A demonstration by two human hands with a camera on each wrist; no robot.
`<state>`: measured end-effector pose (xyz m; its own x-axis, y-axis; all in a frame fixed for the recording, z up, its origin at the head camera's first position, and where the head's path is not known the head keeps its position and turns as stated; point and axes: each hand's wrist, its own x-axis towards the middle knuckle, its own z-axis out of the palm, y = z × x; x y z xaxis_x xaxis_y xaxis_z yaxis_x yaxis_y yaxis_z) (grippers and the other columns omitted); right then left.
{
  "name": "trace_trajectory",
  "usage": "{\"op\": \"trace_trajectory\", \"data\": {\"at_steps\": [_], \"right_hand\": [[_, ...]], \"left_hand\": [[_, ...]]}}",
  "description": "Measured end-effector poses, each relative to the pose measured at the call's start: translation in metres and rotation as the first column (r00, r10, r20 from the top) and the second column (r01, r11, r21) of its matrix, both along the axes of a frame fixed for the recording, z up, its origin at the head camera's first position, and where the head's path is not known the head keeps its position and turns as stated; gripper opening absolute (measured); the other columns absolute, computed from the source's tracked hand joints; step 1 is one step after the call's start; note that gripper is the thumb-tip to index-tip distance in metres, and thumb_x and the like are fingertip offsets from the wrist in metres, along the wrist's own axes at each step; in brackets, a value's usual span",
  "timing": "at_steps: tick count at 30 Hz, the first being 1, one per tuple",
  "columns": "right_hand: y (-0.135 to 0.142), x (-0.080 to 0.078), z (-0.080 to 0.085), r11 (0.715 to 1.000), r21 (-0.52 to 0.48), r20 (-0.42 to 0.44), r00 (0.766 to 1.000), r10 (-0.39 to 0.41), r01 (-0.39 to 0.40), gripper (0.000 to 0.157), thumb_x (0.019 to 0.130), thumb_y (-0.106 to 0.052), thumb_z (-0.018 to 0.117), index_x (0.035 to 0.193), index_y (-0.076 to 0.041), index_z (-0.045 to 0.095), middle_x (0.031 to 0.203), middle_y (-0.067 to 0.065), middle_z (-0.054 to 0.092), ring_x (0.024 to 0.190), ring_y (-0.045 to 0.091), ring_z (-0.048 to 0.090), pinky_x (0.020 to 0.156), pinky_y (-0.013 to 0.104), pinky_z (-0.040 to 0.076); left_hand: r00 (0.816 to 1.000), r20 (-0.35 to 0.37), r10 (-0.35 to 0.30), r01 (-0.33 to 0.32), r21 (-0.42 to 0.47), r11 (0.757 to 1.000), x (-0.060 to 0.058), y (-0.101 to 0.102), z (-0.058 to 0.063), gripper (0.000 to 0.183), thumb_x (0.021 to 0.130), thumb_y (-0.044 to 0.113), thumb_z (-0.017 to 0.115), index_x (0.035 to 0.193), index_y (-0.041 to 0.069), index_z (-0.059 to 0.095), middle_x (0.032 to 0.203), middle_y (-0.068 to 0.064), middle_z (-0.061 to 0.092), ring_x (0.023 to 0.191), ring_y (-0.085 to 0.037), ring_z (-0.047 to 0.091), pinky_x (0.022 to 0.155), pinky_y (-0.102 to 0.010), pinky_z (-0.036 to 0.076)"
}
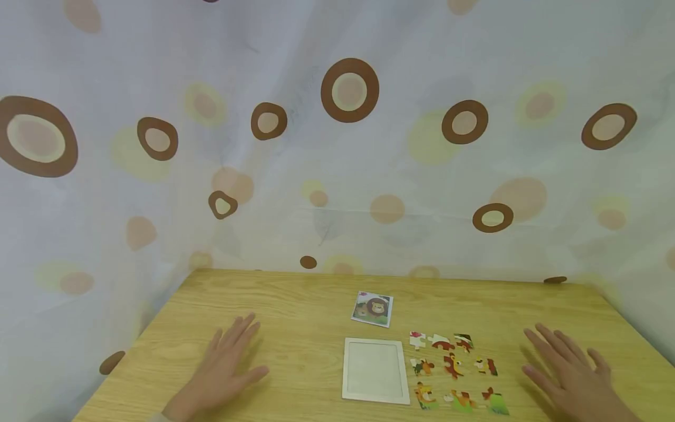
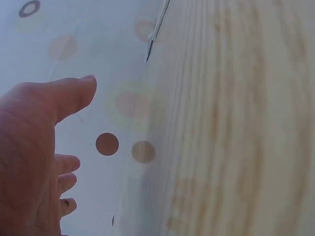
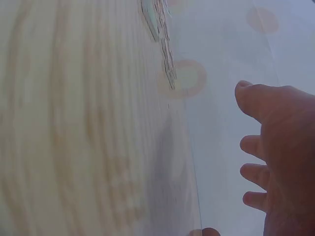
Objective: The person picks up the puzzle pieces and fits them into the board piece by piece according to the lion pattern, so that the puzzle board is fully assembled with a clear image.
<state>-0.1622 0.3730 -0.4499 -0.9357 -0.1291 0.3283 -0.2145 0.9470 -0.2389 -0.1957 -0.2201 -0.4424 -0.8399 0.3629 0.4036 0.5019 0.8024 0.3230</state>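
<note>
My left hand [image 1: 224, 366] is at the left of the wooden table, fingers extended and thumb out to the side, holding nothing. On the other side, my right hand [image 1: 575, 375] is spread beside the loose jigsaw pieces [image 1: 452, 366], with nothing in its grasp. Several pieces with bits of an animal picture lie apart in three rows. A white puzzle frame [image 1: 345, 370] lies flat to their left. Behind it is a small picture card [image 1: 373, 309] showing a lion. Both wrist views show straight fingers on the left hand [image 2: 29, 157] and right hand [image 3: 290, 162].
The wooden table [image 1: 295, 316] reaches back to a pale curtain [image 1: 295, 170] with brown rings and coloured spots. The curtain also borders the left and right sides. In the right wrist view, thin pieces [image 3: 168, 61] appear nearly edge-on.
</note>
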Motion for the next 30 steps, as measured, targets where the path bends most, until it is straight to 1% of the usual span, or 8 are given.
{"op": "trace_trajectory", "data": {"at_steps": [5, 8, 12, 14, 16, 21, 26, 30], "right_hand": [[-0.012, -0.005, 0.003, 0.999, -0.011, -0.017, 0.999, 0.045, -0.046, 0.057, 0.096, -0.032, 0.058, 0.146, -0.010, 0.039, 0.142, 0.024, 0.041, 0.122, 0.046, 0.036, 0.086, 0.070, 0.020], [-0.020, -0.007, 0.005, 0.997, -0.025, -0.016, 0.998, 0.066, -0.066, 0.054, 0.096, -0.031, 0.058, 0.143, -0.008, 0.042, 0.137, 0.022, 0.044, 0.119, 0.044, 0.038, 0.081, 0.065, 0.025], [-0.031, -0.012, 0.011, 0.995, -0.041, -0.023, 0.995, 0.095, -0.096, 0.052, 0.095, -0.031, 0.060, 0.140, -0.009, 0.046, 0.137, 0.019, 0.046, 0.118, 0.042, 0.041, 0.077, 0.063, 0.029], [-0.036, -0.016, 0.013, 0.993, -0.047, -0.020, 0.994, 0.109, -0.110, 0.050, 0.095, -0.031, 0.060, 0.139, -0.009, 0.046, 0.137, 0.019, 0.046, 0.117, 0.042, 0.042, 0.077, 0.063, 0.030], [-0.040, -0.017, 0.014, 0.991, -0.050, -0.024, 0.992, 0.120, -0.121, 0.049, 0.095, -0.031, 0.061, 0.137, -0.008, 0.048, 0.136, 0.019, 0.048, 0.116, 0.042, 0.043, 0.077, 0.062, 0.030], [-0.046, -0.016, 0.014, 0.988, -0.062, -0.024, 0.990, 0.138, -0.139, 0.047, 0.094, -0.029, 0.063, 0.134, -0.008, 0.050, 0.132, 0.017, 0.050, 0.115, 0.041, 0.044, 0.076, 0.062, 0.032], [-0.057, -0.019, 0.012, 0.977, -0.113, -0.042, 0.983, 0.180, -0.183, 0.043, 0.095, -0.024, 0.061, 0.133, -0.007, 0.050, 0.131, 0.017, 0.051, 0.114, 0.040, 0.044, 0.075, 0.062, 0.032], [-0.072, -0.025, 0.014, 0.964, -0.140, -0.067, 0.974, 0.217, -0.224, 0.041, 0.094, -0.021, 0.062, 0.131, -0.007, 0.053, 0.129, 0.018, 0.053, 0.111, 0.038, 0.046, 0.075, 0.060, 0.034]], "left_hand": [[0.998, 0.057, -0.027, 0.023, 0.069, 0.997, 0.000, 0.000, -0.004, 0.071, 0.089, 0.039, 0.066, 0.142, -0.002, 0.042, 0.153, -0.019, 0.034, 0.138, -0.046, 0.029, 0.107, -0.070, 0.020], [0.995, 0.084, -0.051, 0.040, 0.119, 0.992, 0.000, 0.001, -0.006, 0.066, 0.090, 0.034, 0.066, 0.141, -0.002, 0.043, 0.152, -0.020, 0.035, 0.137, -0.046, 0.031, 0.106, -0.071, 0.021], [0.994, 0.073, -0.077, 0.066, 0.147, 0.987, -0.001, 0.004, -0.010, 0.062, 0.091, 0.031, 0.065, 0.139, -0.002, 0.045, 0.150, -0.020, 0.038, 0.134, -0.045, 0.036, 0.103, -0.071, 0.025], [0.994, 0.074, -0.086, 0.074, 0.153, 0.986, -0.003, 0.006, -0.012, 0.061, 0.091, 0.031, 0.065, 0.139, -0.002, 0.045, 0.150, -0.019, 0.039, 0.134, -0.044, 0.037, 0.103, -0.070, 0.028], [0.989, 0.097, -0.115, 0.098, 0.163, 0.982, -0.005, 0.010, -0.013, 0.062, 0.093, 0.032, 0.063, 0.140, -0.002, 0.043, 0.150, -0.019, 0.037, 0.135, -0.043, 0.036, 0.104, -0.069, 0.029], [0.963, 0.199, -0.180, 0.144, 0.184, 0.972, -0.011, 0.023, -0.013, 0.065, 0.096, 0.036, 0.057, 0.145, -0.002, 0.035, 0.154, -0.017, 0.033, 0.140, -0.041, 0.031, 0.109, -0.064, 0.027], [0.959, 0.208, -0.192, 0.158, 0.171, 0.973, -0.017, 0.032, -0.013, 0.064, 0.096, 0.036, 0.057, 0.145, 0.000, 0.036, 0.153, -0.016, 0.034, 0.140, -0.039, 0.031, 0.111, -0.063, 0.025], [0.950, 0.226, -0.214, 0.178, 0.168, 0.969, -0.019, 0.038, -0.014, 0.063, 0.097, 0.036, 0.056, 0.145, 0.001, 0.036, 0.154, -0.015, 0.033, 0.141, -0.038, 0.030, 0.112, -0.064, 0.023]]}}
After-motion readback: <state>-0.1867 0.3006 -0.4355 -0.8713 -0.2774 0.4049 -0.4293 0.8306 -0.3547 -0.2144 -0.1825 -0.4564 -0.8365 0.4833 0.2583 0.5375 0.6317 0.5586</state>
